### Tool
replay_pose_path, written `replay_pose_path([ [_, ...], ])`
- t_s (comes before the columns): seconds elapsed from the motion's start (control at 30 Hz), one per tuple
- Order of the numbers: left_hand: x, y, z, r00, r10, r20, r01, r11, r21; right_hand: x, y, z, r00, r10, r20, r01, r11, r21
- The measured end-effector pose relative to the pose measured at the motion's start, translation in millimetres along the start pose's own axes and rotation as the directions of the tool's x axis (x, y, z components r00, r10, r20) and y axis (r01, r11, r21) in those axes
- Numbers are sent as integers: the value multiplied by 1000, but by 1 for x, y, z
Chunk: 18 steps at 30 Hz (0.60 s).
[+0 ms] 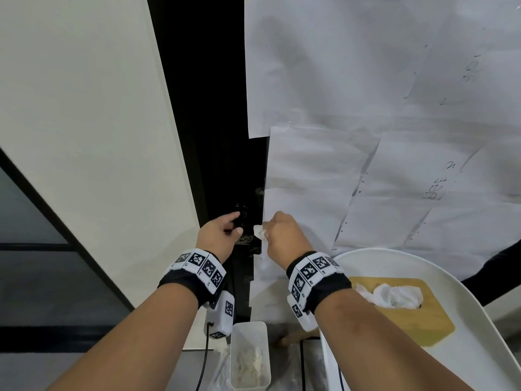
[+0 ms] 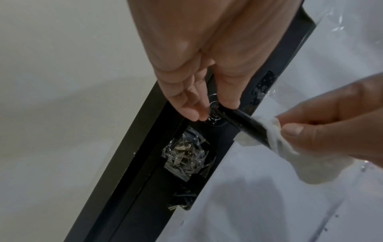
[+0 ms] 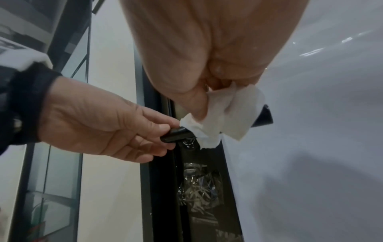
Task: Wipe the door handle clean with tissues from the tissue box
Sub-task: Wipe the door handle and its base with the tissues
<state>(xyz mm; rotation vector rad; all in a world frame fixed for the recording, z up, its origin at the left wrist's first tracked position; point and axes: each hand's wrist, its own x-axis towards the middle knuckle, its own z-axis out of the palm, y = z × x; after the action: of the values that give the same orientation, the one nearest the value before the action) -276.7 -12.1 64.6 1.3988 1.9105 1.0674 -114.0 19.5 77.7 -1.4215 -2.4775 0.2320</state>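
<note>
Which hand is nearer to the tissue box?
Right. The right hand is up at the door handle, directly above-left of the tissue box; the left hand is farther left.

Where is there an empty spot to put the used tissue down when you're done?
The white tray has bare surface to the right of the wooden tissue box, out to its rim. The small bin below the hands already holds crumpled tissues but has room on top. It is crowded at the door handle, where the left hand and right hand with the tissue meet.
</note>
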Motion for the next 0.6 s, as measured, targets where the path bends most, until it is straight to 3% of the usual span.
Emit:
replay_pose_path([
  [0.4, 6, -3, 7, 999, -9, -35, 7, 998, -68, 7, -32, 2, 995, -84, -56, 80, 994, -77],
  [0.6, 7, -6, 7, 1000, -4, -16, 3, 999, -32, -3, -6, -9, 999, 10, -43, -14, 993, -114],
])
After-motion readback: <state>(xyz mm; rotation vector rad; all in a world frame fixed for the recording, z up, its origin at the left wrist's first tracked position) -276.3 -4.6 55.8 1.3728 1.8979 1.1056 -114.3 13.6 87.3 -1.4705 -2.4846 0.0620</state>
